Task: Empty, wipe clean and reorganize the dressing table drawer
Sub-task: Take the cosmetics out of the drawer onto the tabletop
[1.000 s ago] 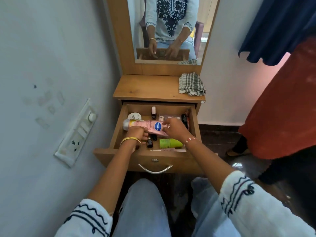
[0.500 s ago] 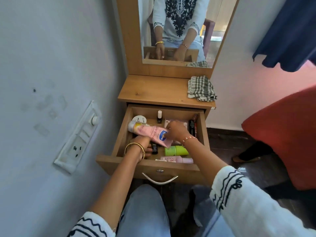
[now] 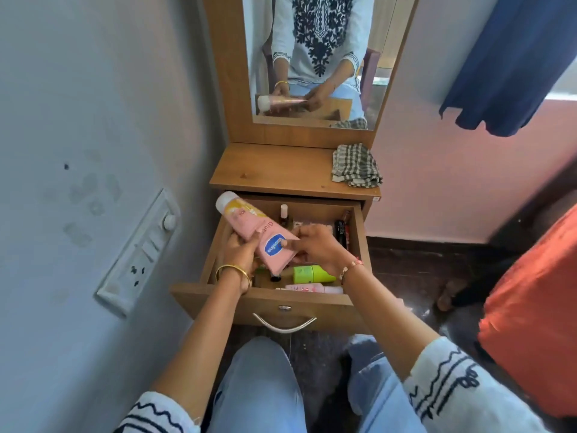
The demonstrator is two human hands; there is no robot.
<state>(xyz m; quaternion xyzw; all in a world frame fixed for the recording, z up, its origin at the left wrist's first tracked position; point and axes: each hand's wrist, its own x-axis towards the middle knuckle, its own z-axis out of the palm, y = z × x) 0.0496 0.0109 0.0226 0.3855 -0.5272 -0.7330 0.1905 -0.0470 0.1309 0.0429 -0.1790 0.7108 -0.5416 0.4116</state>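
Observation:
The wooden drawer of the dressing table stands pulled open in front of my knees. Above it I hold a pink lotion tube with a white cap, tilted with the cap up and to the left. My left hand grips it from underneath, and my right hand pinches its flat lower end. Inside the drawer lie a green bottle, a small pink tube by the front wall, a small white-capped bottle at the back and dark cosmetics at the right.
A folded checked cloth lies on the right of the tabletop below the mirror. A switchboard is on the left wall. A person in an orange garment stands at the right. Dark cloth hangs above.
The pink tube has risen out of the drawer, its cap now up past the drawer's back left corner. Both hands came up with it. The camera has moved closer.

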